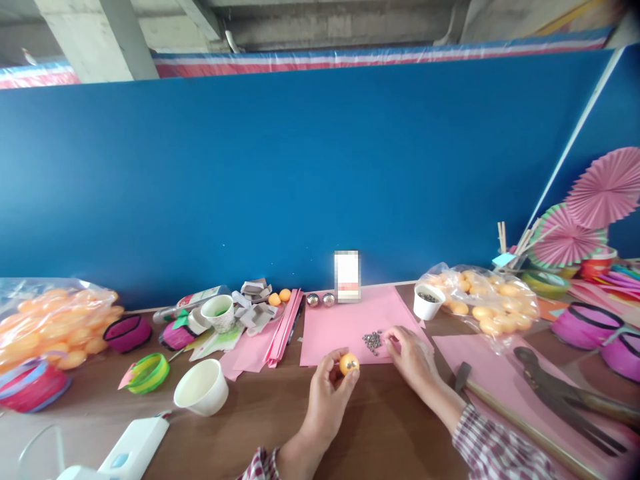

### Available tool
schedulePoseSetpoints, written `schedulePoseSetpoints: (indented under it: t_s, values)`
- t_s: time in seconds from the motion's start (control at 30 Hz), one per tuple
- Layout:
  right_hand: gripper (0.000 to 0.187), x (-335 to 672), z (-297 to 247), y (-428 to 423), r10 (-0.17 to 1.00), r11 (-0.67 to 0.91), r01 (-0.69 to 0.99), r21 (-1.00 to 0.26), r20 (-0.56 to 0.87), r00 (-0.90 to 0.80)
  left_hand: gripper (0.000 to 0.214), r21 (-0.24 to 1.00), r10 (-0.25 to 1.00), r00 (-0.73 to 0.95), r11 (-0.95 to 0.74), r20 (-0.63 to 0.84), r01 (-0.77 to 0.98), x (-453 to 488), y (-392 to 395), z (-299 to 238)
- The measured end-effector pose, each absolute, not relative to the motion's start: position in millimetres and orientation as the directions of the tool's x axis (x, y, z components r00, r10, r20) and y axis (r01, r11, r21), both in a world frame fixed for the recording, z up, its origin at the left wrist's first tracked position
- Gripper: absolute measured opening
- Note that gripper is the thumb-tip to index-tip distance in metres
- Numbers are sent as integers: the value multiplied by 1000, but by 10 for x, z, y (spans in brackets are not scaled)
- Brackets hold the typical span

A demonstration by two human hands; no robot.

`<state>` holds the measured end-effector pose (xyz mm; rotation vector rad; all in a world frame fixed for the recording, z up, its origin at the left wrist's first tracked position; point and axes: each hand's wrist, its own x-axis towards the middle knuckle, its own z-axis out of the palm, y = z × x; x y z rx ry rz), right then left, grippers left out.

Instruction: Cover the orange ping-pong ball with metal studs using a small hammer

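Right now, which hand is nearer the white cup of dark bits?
Right. The right hand is on the near side of the white cup, slightly left; the left hand, holding an orange ball, is farther left.

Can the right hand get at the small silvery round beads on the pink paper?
Likely yes: the right hand is close beside the small silvery round beads, with nothing visible in between.

No readable text or numbers, white rectangle (347,272) by the blue partition (310,167), pixelated beyond reading
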<state>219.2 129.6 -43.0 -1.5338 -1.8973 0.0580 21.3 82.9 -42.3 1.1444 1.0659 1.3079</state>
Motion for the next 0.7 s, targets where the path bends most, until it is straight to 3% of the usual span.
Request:
schedulePoseSetpoints:
  t_s: [0.7]
  values:
    - [13,2174,-421,1274,886,297,819,-491,461,-45,45,991,997,9,-74,75,-115,207,843,-468]
